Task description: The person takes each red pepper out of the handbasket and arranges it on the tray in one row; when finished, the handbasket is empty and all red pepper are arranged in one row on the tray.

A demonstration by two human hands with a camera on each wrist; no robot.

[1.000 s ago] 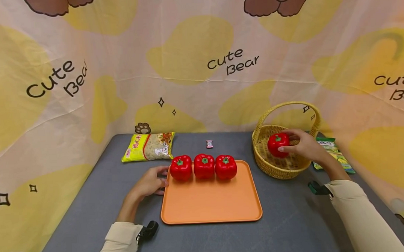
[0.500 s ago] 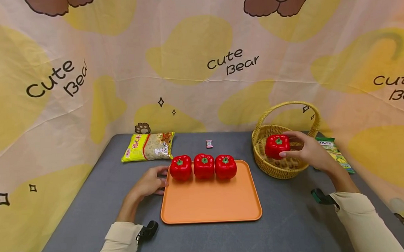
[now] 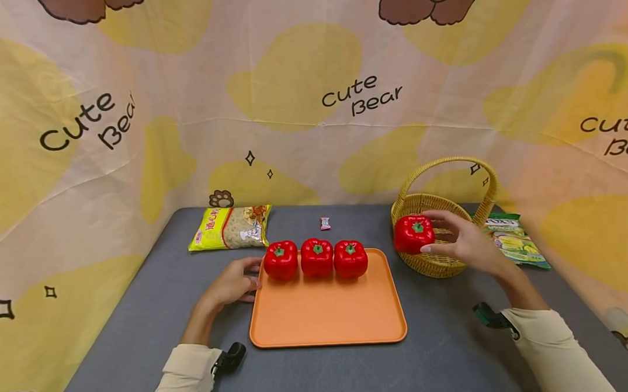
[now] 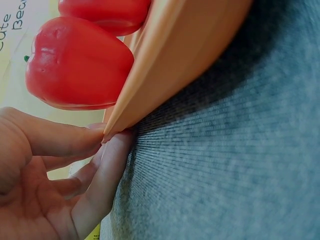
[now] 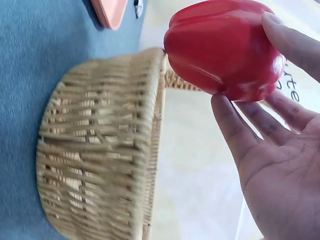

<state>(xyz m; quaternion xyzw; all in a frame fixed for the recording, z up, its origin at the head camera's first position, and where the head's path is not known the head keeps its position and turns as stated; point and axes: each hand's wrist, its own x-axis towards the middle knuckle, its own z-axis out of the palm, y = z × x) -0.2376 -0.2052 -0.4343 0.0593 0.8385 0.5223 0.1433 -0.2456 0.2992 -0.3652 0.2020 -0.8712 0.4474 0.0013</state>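
Thumb and fingers of my right hand (image 3: 465,239) grip a red bell pepper (image 3: 414,234) above the left rim of the wicker basket (image 3: 437,266). In the right wrist view this pepper (image 5: 225,50) is clear of the basket rim. My left hand (image 3: 236,282) pinches the left edge of an orange tray (image 3: 327,318) between thumb and fingers, as the left wrist view shows at the tray rim (image 4: 150,85). Along the tray's far side stand three more red bell peppers: a left one (image 3: 281,260), a middle one (image 3: 317,258) and a right one (image 3: 350,259).
A yellow food bag (image 3: 231,228) lies at the back left of the grey table (image 3: 322,374). Behind the tray is a small wrapped candy (image 3: 325,223). A green packet (image 3: 516,240) lies right of the basket, partly hidden by it and the right hand. Printed cloth hangs around the table.
My right hand has carried the bell pepper left, from over the basket's middle to its left rim. The left hand, tray and the other peppers have stayed put.
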